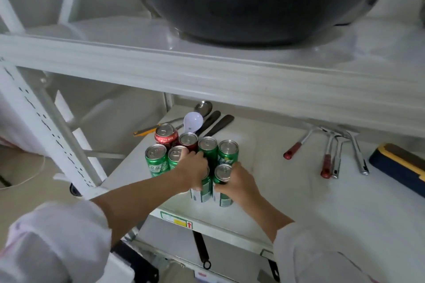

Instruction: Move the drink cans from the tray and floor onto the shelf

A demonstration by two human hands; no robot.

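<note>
left hand [195,171] wrapped round the wall of a green can [202,190]; right hand [239,181] likewise closed on its touching neighbour [222,187], both cans upright near the front edge of the white shelf [299,202]. behind stands a cluster of green and red cans [179,147]. judged: thin, smooth aluminium cylinders, rigid if full, slippery, easily dented; best gripped mid-wall, not by the rim. far right, steel utensils [338,156] with red handles.

Green cans [156,159] with silver tops crowd the white shelf [276,190]; behind them one red can [166,133], a second seemingly dark red [188,141]; above, a black wok [253,0].
</note>
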